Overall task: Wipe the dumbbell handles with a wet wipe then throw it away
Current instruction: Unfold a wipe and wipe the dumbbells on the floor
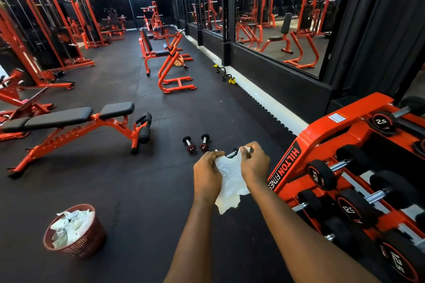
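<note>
Two bare hands hold a white wet wipe (230,181) above the dark rubber floor (142,190) of a gym fitted with orange equipment. The left hand (207,174) pinches the wipe's left edge with its fingers curled closed on the cloth, while the right hand (254,164) grips the upper right corner, fingertips bent inward over it. The wipe is stretched between the two grips and hangs down crumpled below the wrists. A short length of metal bar (231,154) shows between the hands just past the wipe's top edge; whether either hand actually holds it cannot be told.

Just beyond the hands, two small black dumbbells (195,143) lie side by side on the floor, apart from the wipe, their end caps marked 2.5. Immediately right of the right hand stands an orange dumbbell rack (322,135) lettered HILTON, with black dumbbells resting in its tiers, several marked 12.5 and one on the top tier marked 2.5.

Below and well to the left of the left forearm sits a red mesh waste basket (87,243), filled near its rim with crumpled white wipes (71,227). Farther left of the hands is an adjustable bench (69,119) with black pads on an orange frame. Mirrors (287,7) line the wall beyond the rack.
</note>
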Demonstrator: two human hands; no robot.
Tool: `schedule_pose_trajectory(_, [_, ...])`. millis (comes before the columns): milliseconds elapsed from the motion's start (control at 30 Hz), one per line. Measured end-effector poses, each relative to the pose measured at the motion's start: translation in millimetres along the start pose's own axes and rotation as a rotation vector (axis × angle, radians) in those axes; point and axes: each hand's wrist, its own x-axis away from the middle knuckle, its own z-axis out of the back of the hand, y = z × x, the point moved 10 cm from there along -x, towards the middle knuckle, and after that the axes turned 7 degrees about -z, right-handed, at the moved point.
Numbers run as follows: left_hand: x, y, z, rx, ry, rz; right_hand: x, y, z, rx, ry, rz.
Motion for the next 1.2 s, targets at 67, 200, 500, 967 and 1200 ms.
schedule_pose_trajectory(67, [0,1,-1,0.003,-0.002,-0.013,-3,3,-1,-0.006,-0.006,-0.035])
schedule_pose_trajectory(200, [-1,-3,0,0.007,0.025,-0.004,-10,15,-4,-0.049,-0.069,-0.188])
schedule_pose_trajectory(500, [-15,-40,20,0.044,0.057,0.291,26,38,-64,-0.243,-0.753,-0.410])
schedule_pose_trajectory(967, [-10,-61,0,-0.246,-0.395,0.275,12,29,-49,0.137,-0.856,-0.201])
schedule_pose_trajectory(1200, [-10,-53,1,-0.243,-0.218,0.330,2,23,-38,0.178,-0.687,-0.113])
